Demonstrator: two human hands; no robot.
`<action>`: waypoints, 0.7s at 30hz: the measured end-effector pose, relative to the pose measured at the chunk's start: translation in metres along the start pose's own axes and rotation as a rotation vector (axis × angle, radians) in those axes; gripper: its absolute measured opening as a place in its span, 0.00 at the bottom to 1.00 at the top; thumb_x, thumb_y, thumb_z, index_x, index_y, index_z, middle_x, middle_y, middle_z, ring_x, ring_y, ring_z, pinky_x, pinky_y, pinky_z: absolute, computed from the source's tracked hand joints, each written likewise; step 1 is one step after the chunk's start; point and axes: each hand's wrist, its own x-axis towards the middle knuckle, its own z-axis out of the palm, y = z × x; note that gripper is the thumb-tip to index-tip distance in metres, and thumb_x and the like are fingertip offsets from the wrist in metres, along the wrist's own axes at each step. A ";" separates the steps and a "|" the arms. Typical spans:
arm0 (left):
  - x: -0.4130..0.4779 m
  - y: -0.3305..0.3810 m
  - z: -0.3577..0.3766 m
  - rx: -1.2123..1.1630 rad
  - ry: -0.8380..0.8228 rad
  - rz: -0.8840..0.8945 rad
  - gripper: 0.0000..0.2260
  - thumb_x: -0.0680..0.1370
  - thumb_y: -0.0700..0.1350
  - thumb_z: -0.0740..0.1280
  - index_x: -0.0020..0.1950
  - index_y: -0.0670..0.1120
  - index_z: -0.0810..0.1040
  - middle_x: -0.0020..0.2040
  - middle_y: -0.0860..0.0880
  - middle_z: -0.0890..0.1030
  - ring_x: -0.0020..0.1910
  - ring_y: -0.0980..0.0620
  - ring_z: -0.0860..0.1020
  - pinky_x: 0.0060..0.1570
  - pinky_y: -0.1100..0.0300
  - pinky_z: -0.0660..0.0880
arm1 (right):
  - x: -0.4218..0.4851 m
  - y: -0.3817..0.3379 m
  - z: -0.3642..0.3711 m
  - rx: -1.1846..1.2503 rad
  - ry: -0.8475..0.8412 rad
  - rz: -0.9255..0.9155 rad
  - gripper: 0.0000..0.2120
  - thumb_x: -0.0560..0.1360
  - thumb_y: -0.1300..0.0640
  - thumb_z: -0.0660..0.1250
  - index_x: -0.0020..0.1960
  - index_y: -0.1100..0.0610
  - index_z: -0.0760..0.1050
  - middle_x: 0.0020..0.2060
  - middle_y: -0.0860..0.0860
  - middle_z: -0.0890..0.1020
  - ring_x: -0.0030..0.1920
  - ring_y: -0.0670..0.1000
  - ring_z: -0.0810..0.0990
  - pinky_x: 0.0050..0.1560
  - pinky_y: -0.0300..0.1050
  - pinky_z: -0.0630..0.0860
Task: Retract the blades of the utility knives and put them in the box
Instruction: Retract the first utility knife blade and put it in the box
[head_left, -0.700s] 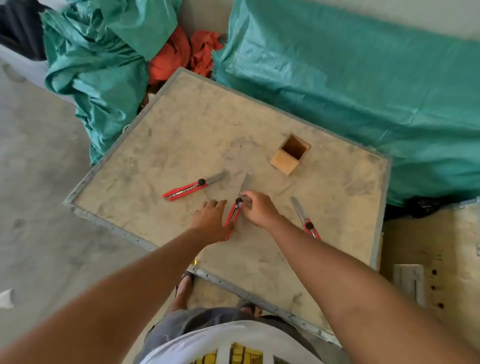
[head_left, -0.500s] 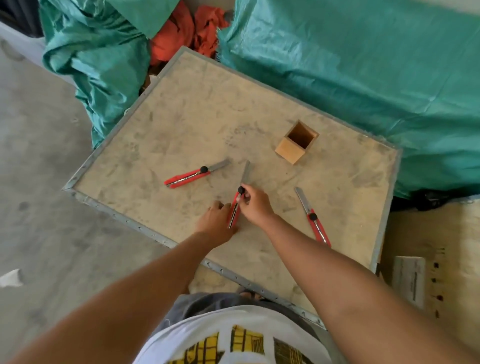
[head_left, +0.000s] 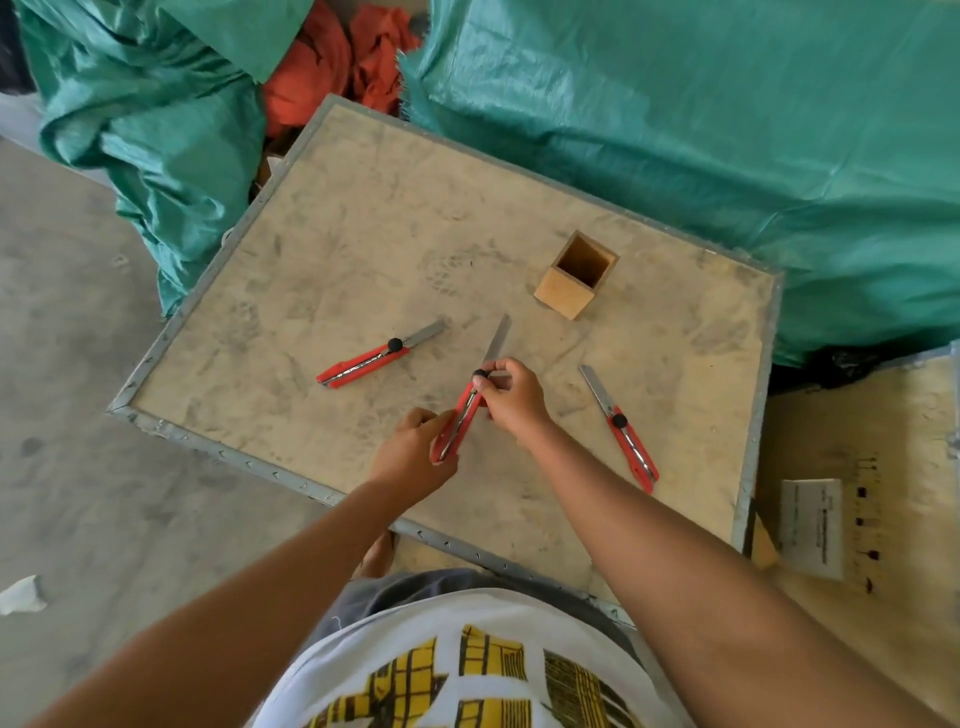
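The dusty tabletop (head_left: 363, 249) stands on a concrete floor (head_left: 67, 441), green tarps (head_left: 675, 130) behind. The left hand (head_left: 415, 457) and right hand (head_left: 511, 395) both grasp the middle knife (head_left: 470, 400), blade out. Two other knives (head_left: 363, 361) (head_left: 626, 436) lie beside; the box (head_left: 566, 296) stands open.

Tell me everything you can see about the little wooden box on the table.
The wooden box is a small, tall, square container of light tan wood, its inside darker brown in shadow. It stands upright on the dusty table, open at the top, and looks empty. It sits toward the table's far right side, beyond the three knives. Nothing touches it but the tabletop; both hands are well short of it.
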 end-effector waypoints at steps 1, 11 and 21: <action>-0.002 0.002 -0.008 -0.032 0.000 0.022 0.29 0.75 0.50 0.71 0.75 0.52 0.68 0.62 0.50 0.75 0.55 0.51 0.77 0.51 0.61 0.75 | -0.005 -0.008 -0.007 0.026 -0.006 -0.020 0.07 0.77 0.54 0.72 0.55 0.53 0.79 0.52 0.53 0.85 0.51 0.54 0.87 0.48 0.50 0.85; -0.036 0.039 -0.067 -0.437 0.000 0.148 0.29 0.72 0.39 0.76 0.71 0.50 0.74 0.52 0.46 0.84 0.46 0.52 0.83 0.51 0.67 0.78 | -0.060 -0.074 -0.067 0.261 -0.090 -0.225 0.07 0.78 0.56 0.72 0.55 0.50 0.81 0.46 0.49 0.88 0.45 0.47 0.88 0.40 0.39 0.81; -0.046 0.063 -0.079 -0.711 0.039 0.129 0.25 0.73 0.33 0.74 0.69 0.47 0.77 0.51 0.43 0.87 0.48 0.50 0.86 0.57 0.47 0.81 | -0.113 -0.069 -0.073 0.030 -0.142 -0.394 0.10 0.78 0.59 0.72 0.59 0.55 0.85 0.46 0.47 0.88 0.41 0.43 0.86 0.39 0.37 0.80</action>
